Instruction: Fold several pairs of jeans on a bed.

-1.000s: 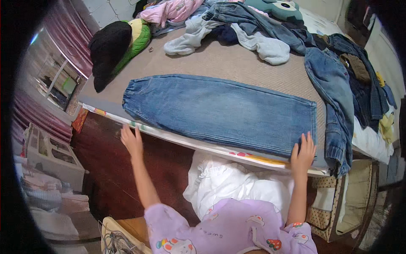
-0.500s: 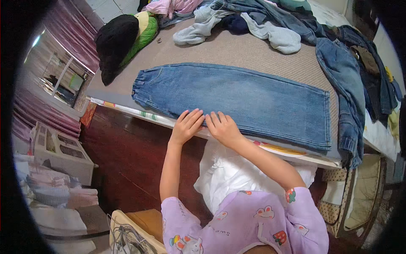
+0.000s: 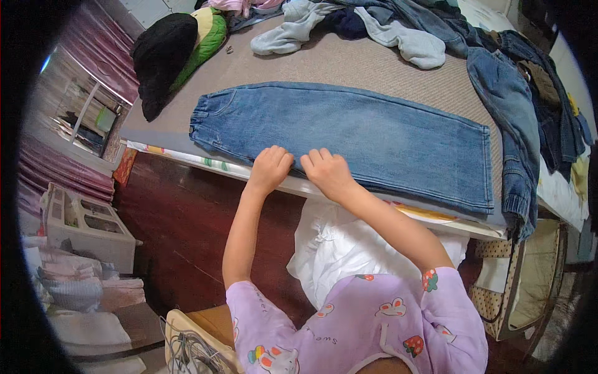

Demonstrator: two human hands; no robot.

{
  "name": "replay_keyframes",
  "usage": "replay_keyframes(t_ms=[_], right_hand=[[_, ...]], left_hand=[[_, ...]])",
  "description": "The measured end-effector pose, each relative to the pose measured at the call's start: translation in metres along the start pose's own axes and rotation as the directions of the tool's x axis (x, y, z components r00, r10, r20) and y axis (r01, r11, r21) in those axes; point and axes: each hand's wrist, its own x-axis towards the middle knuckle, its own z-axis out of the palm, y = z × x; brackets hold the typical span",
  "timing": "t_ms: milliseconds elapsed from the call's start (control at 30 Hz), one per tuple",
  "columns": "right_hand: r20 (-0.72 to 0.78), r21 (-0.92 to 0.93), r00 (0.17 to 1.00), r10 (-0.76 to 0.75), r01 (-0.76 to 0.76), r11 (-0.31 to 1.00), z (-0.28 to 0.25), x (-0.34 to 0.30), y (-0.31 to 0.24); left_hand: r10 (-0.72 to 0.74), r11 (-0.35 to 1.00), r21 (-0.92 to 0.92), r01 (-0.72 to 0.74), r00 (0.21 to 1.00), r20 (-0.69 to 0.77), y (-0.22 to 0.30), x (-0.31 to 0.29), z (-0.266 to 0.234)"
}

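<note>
A pair of blue jeans (image 3: 349,137) lies flat on the bed, folded lengthwise. Its elastic waistband points left and the leg hems lie at the right. My left hand (image 3: 272,168) is closed at the near edge of the jeans, a little right of the waistband. Beside it, with a small gap between, my right hand (image 3: 327,174) is closed on the same edge, knuckles up. The fingertips of both hands are curled under and hidden, with the denim edge at them.
Grey garments (image 3: 405,47) and other jeans (image 3: 507,124) lie along the bed's far and right sides. A black and green plush item (image 3: 165,59) sits at the far left. White cloth (image 3: 330,249) hangs below the bed edge; a wooden box with cables (image 3: 199,349) stands lower left.
My fingers were stretched flat on the near edge of the jeans; now they are curled in on it. My hands have moved slightly apart. The jeans keep their folded shape.
</note>
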Motion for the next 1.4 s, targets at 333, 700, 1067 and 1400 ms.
replay_keyframes(t_ms=[333, 700, 1067, 1400], right_hand=[[-0.104, -0.096, 0.99, 0.093, -0.103, 0.99, 0.003, -0.019, 0.008], [0.039, -0.156, 0.919, 0.392, -0.382, 0.911, -0.052, -0.086, 0.06], [-0.024, -0.301, 0.899, 0.437, -0.423, 0.855, -0.137, -0.188, 0.127], [0.044, -0.528, 0.7, 0.713, -0.589, 0.611, -0.171, -0.215, 0.132]], left_hand=[[-0.034, 0.915, 0.394, 0.079, 0.992, -0.121, -0.039, -0.035, 0.012], [-0.186, 0.956, 0.239, 0.168, 0.981, 0.052, -0.036, -0.031, 0.018], [-0.137, 0.968, 0.251, 0.028, 0.894, 0.427, -0.036, -0.017, -0.005], [-0.147, 0.97, 0.241, 0.026, 0.854, 0.499, -0.028, -0.013, -0.025]])
